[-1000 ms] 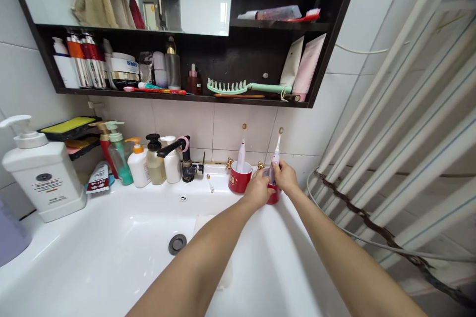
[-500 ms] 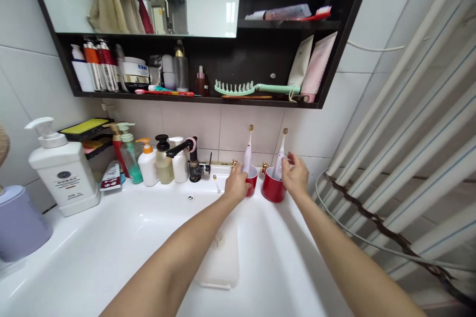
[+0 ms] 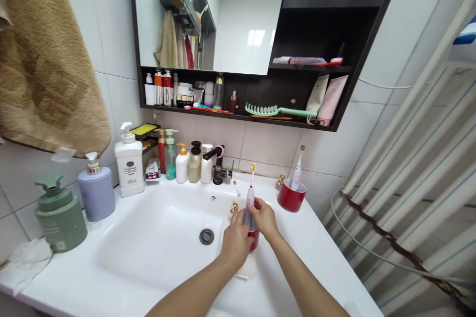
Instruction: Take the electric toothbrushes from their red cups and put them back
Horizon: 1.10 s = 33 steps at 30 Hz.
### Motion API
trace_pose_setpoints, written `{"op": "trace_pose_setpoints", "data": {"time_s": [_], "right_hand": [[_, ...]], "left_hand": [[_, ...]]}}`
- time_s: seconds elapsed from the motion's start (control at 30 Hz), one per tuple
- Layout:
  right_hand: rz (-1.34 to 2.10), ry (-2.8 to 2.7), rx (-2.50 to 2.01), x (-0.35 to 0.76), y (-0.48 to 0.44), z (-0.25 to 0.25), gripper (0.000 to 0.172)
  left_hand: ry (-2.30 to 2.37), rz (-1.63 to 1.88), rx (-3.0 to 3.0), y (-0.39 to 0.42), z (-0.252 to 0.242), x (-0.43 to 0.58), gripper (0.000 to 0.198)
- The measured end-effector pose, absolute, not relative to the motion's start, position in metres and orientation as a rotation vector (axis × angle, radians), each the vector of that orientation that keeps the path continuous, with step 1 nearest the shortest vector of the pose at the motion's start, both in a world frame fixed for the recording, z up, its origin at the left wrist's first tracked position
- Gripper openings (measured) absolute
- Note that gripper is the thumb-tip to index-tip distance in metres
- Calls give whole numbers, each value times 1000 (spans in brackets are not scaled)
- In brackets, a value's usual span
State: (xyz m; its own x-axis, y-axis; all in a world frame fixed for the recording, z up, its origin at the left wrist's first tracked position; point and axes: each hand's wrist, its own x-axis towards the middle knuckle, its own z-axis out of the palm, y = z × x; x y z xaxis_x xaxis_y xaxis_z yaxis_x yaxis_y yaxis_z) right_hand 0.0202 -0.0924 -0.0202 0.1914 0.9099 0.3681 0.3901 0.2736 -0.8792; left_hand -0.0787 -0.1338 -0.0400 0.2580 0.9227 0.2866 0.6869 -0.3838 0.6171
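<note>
In the head view my left hand (image 3: 237, 238) is closed round a red cup (image 3: 254, 240) above the right side of the sink. A small gold bear-like piece (image 3: 234, 207) shows on that cup's left side. Standing upright in the cup is a pale electric toothbrush (image 3: 250, 199) with its bristle head up. My right hand (image 3: 265, 217) has its fingers closed on the toothbrush's handle. Farther right, on the counter, stands a second red cup (image 3: 291, 197) with another white electric toothbrush (image 3: 297, 172) leaning in it. A small loose brush head (image 3: 237, 188) lies behind the sink.
The black faucet (image 3: 218, 164) rises at the sink's back edge (image 3: 193, 189). Several pump bottles, a white one (image 3: 129, 166) among them, line the left side. Overhead juts a dark mirror cabinet (image 3: 241, 123). Pipes of a white radiator (image 3: 405, 198) run down the right.
My left hand has brought one cup nearer, over the sink. My right hand has left the other cup's toothbrush and taken hold of this one. The view has shifted left.
</note>
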Motion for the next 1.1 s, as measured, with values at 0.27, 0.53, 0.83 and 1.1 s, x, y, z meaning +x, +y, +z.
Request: {"op": "trace_pose_setpoints", "data": {"time_s": [0.27, 0.53, 0.83, 1.1], "right_hand": [[578, -1177, -1202, 24, -111, 11, 35], [969, -1098, -988, 21, -138, 17, 28], [1085, -938, -1014, 16, -138, 16, 32], [1142, -857, -1000, 22, -136, 16, 23]], "left_hand": [[1408, 874, 2135, -150, -45, -88, 31], [922, 1133, 1341, -152, -18, -98, 25], [585, 778, 976, -153, -30, -92, 45], [699, 783, 1109, -156, -34, -85, 46]]}}
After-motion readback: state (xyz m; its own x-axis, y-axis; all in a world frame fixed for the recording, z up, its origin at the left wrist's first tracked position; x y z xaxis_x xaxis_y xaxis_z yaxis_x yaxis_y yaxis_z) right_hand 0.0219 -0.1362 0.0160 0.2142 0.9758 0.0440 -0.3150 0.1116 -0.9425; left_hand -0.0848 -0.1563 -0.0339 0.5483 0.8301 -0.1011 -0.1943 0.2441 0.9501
